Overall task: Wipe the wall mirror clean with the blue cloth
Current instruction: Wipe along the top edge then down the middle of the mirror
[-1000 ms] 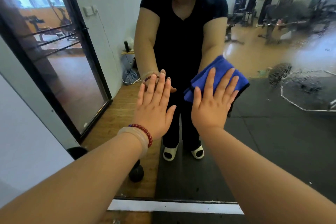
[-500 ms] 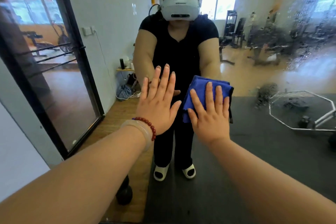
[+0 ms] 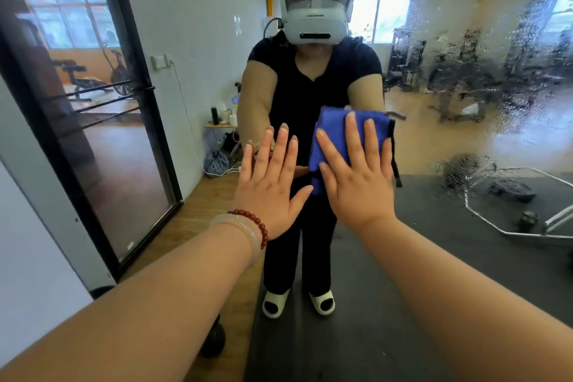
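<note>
The blue cloth (image 3: 330, 122) lies folded into a thick pad against the wall mirror (image 3: 465, 273), about mid-height of the glass and left of the wet patch. The right hand (image 3: 359, 183) presses it there with a flat palm. Its fingers (image 3: 352, 139) are straight and spread across the fabric, not curled round it. The left hand (image 3: 273, 186) rests bare on the glass just beside the cloth, its fingers (image 3: 280, 152) straight and slightly apart, holding nothing.

The cloth looks soft, light and limp, probably a microfibre weave, with a dark trim hanging down its right edge. It should slide easily under flat pressure but will bunch or drop if the palm lifts, so broad palm contact over the middle of the pad seems the best hold. The mirror is hard, smooth and brittle, and likely slick where wet. Fine droplets (image 3: 496, 40) speckle the upper right area and the top edge, blurring the reflection there.
</note>
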`<state>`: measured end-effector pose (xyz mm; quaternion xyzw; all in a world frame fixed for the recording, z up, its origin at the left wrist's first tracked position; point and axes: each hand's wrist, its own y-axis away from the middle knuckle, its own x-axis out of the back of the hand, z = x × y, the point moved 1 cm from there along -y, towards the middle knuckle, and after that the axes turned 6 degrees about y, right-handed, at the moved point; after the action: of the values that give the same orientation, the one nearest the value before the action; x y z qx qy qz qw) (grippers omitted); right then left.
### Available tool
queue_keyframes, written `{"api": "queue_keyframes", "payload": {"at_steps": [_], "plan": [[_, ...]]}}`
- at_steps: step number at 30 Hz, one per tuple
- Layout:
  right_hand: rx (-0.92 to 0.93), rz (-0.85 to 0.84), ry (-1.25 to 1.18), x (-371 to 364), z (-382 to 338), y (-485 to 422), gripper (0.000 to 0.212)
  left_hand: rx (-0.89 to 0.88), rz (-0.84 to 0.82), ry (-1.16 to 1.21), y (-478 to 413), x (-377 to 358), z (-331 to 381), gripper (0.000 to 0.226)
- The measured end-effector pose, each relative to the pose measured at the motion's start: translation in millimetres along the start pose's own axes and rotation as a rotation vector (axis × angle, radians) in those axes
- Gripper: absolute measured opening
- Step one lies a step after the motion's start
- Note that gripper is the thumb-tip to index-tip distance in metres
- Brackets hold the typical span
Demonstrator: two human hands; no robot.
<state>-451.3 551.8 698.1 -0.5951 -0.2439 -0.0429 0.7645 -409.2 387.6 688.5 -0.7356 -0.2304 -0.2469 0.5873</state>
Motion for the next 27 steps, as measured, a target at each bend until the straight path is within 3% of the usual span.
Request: {"api": "queue_keyframes", "payload": {"at_steps": [5,10,15,22,27], "plan": [[0.012,0.182,-0.071,7,0,-35,0.046,0.017,-0.012,-0.017,0,-1,1,0.078],[0.123,0.082,0.033,-15,9,8,0.059,0.014,-0.026,-0.007,0,-1,1,0.080],[-0.007,0.181,0.008,7,11,-53,0.054,0.020,-0.023,-0.021,1,-1,1,0.080],[0.134,0.115,0.075,-12,13,-9,0.056,0.006,-0.003,0.002,0,1,1,0.080],[0.054,0.172,0.009,5,7,-50,0.055,0.014,-0.025,-0.009,-1,1,1,0.080]]}}
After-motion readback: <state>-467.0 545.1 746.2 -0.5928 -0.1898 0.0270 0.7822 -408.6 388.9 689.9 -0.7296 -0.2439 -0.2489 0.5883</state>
